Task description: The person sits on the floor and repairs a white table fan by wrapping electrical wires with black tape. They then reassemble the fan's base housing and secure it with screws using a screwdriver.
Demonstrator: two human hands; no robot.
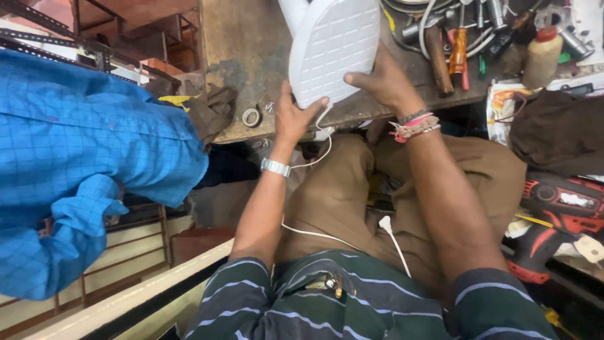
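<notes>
Worn brown wooden worktop (pixel 251 44), stained, cluttered workshop; pile of screwdrivers and metal hand tools (pixel 465 31) at its far right, small metal ring (pixel 251 116) near the edge. Person in blue checked shirt (pixel 82 138) beside it. White plastic appliance with dimpled underside (pixel 330 50) stands tilted at the worktop edge, white cord (pixel 314 233) trailing over the lap. Left hand (pixel 292 116) fingers press its lower rim; right hand (pixel 384 82) fingers grip its right side.
</notes>
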